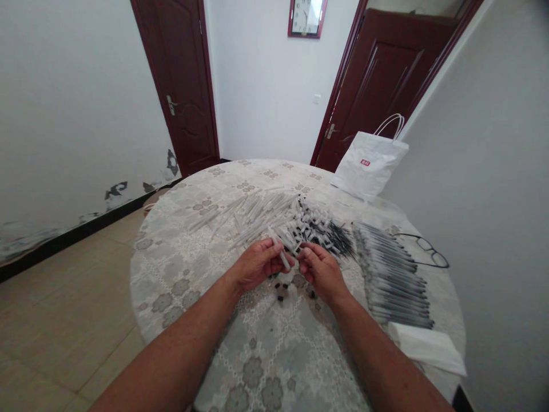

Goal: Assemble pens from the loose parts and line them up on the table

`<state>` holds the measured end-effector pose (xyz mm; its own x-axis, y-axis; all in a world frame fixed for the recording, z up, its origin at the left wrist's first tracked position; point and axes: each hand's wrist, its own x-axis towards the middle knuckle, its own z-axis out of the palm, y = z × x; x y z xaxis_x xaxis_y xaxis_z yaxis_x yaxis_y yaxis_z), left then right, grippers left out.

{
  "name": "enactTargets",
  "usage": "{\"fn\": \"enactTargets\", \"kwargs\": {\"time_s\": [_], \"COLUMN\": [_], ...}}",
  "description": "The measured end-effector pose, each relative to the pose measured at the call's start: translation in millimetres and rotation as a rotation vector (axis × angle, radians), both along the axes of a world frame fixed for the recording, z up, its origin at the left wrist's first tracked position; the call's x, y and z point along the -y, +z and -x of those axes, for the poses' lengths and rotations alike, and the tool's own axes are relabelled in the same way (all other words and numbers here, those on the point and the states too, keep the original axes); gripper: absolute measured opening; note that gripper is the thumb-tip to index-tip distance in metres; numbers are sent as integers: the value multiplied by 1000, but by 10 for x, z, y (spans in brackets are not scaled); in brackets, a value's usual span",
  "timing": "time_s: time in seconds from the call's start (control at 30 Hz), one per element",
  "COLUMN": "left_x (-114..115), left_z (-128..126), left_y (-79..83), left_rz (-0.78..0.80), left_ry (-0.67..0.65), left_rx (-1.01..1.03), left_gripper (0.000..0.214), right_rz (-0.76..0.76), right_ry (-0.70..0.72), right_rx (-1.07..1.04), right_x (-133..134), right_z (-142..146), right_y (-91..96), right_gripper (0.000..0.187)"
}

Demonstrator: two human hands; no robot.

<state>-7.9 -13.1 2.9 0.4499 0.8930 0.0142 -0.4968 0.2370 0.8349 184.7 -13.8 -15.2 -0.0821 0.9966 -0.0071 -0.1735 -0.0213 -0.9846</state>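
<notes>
My left hand (pixel 260 264) is closed around a clear pen barrel (pixel 279 250) that sticks up from its fingers. My right hand (pixel 319 269) is pinched close beside it, fingertips near the barrel's lower end; what it holds is too small to make out. Both hands hover over the middle of a round table (pixel 180 269) with a flowered cloth. Just beyond the hands lies a heap of clear barrels (pixel 253 214) and a heap of pen refills and small parts (pixel 319 229). A few small black caps (pixel 282 289) lie on the cloth under the hands.
A row of assembled pens (pixel 392 274) lies at the right. Black-rimmed glasses (pixel 429 250) rest near the right edge, a white paper bag (pixel 369 163) stands at the far right, and a white sheet (pixel 429 346) lies near the front right. Two dark doors stand behind.
</notes>
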Motion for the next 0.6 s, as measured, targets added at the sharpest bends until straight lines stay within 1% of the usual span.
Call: {"fn": "enactTargets", "kwargs": {"time_s": [0.07,0.17,0.3,0.37,0.43,0.6], "left_x": [1,6,8,-8,-43,-164], "left_z": [6,11,18,27,48,150], "left_y": [-15,-25,-4,3,1,-21], "left_rz": [4,9,49,78,94,105], "left_ry": [-51,-88,-24,26,93,375], "left_rx": [-17,-43,-50,-38,-12,77], "left_gripper": [26,26,26,26,26,26], "right_rz": [-9,-12,20,24,12,-21], "right_ry": [-12,0,-7,-23,-71,-215], "right_rx": [-79,-130,-161,-191,-228,-338], "right_x": [-23,-32,-39,-51,-69,-137], "right_z": [-8,-23,-35,-37,-51,-162], "right_y": [-6,-7,-17,-13,4,74], "right_gripper": [43,36,33,33,32,32]}}
